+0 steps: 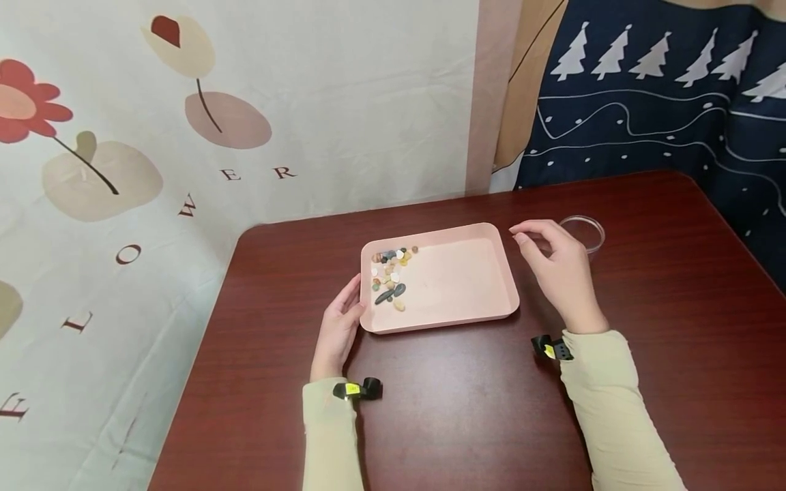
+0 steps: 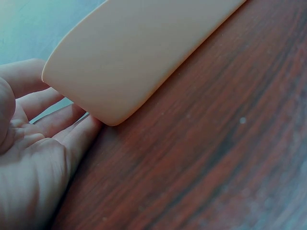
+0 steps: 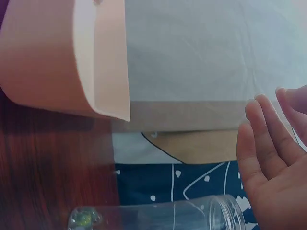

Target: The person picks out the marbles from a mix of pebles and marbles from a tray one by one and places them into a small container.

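Note:
A pale pink tray lies on the table, with a cluster of small stones along its left end. Brown, white, yellow, green and dark grey ones show. My left hand touches the tray's left end from outside, its extended fingers against the outer wall. To the right of the tray, my right hand hovers, thumb and forefinger close together and nothing visible between them. Just behind it stands a clear jar, partly hidden by the hand in the head view; green glassy pieces sit at its bottom.
The dark reddish-brown table spreads around the tray. A pale curtain with flower prints hangs along the back and left. At the right back hangs a navy cloth with white trees.

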`<control>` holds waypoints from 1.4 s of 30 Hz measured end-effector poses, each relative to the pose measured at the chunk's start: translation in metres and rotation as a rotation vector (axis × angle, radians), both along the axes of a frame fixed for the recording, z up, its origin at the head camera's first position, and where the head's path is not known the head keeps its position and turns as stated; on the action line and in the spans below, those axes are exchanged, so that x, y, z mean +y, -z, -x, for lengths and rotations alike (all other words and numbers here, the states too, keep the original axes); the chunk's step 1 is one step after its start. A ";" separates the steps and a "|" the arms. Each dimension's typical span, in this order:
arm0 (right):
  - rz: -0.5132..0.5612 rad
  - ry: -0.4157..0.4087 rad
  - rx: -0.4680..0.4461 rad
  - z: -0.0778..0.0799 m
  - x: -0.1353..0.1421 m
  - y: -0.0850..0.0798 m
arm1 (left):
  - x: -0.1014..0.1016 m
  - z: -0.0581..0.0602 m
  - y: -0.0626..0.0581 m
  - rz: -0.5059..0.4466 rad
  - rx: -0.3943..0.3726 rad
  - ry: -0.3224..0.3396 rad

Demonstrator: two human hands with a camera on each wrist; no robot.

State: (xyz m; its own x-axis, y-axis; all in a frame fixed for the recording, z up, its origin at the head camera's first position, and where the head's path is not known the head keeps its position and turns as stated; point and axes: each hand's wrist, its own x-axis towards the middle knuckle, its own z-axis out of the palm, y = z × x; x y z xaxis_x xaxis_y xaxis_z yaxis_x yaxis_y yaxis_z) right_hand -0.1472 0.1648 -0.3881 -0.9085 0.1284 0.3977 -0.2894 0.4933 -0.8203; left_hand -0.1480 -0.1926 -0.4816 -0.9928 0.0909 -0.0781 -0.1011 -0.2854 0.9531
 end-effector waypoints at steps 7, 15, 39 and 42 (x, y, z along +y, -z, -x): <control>-0.041 -0.049 -0.010 0.000 -0.013 0.002 | 0.000 -0.001 -0.005 0.010 0.000 0.015; -0.052 -0.132 -0.031 -0.003 -0.030 0.006 | 0.000 -0.004 -0.009 0.023 0.004 0.030; -0.136 -0.288 0.007 -0.001 -0.064 0.008 | -0.002 -0.001 -0.002 0.018 -0.020 0.005; -0.161 -0.295 0.008 0.001 -0.066 0.003 | -0.003 0.000 -0.001 0.017 -0.016 0.020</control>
State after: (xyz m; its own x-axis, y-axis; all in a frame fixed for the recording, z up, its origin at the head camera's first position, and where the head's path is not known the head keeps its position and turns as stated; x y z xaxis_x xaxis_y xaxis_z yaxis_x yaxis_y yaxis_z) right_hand -0.1486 0.0983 -0.3907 -0.8940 -0.2046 0.3986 -0.4449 0.5104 -0.7359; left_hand -0.1478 -0.1956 -0.4805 -0.9895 0.1089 -0.0956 -0.1217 -0.2669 0.9560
